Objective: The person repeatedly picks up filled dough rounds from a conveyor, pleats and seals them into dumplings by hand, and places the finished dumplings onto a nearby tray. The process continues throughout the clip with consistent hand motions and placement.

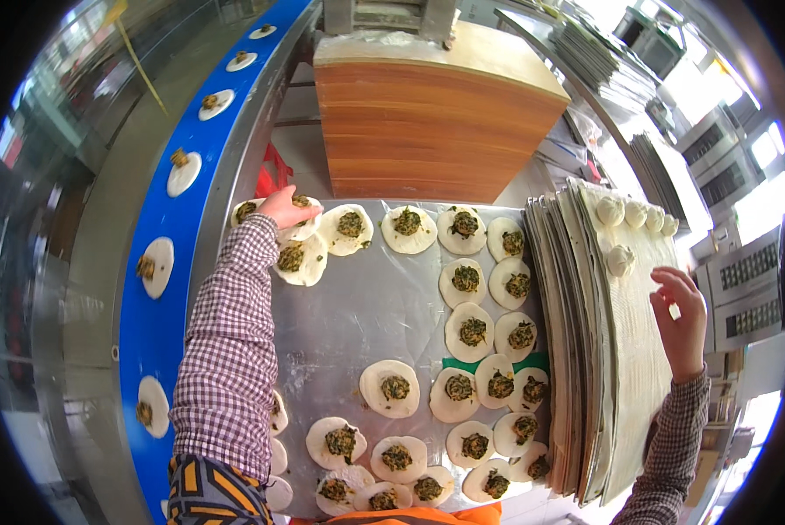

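At the far left corner of the metal table, my left hand has its fingers on the edge of a round dough wrapper topped with dark green filling. That wrapper overlaps a neighbouring filled wrapper, and part of it is hidden under my fingers. To the right, my right hand hangs over the side of a cloth-covered tray, fingers curved and apart, holding nothing. Just beyond it, a closed bun sits on the cloth, with several more buns in a row behind.
Many filled wrappers lie along the table's right side and near edge. On the left a blue conveyor belt carries dough rounds with filling. The tray tops a tall stack of boards. A wooden cabinet stands beyond the table.
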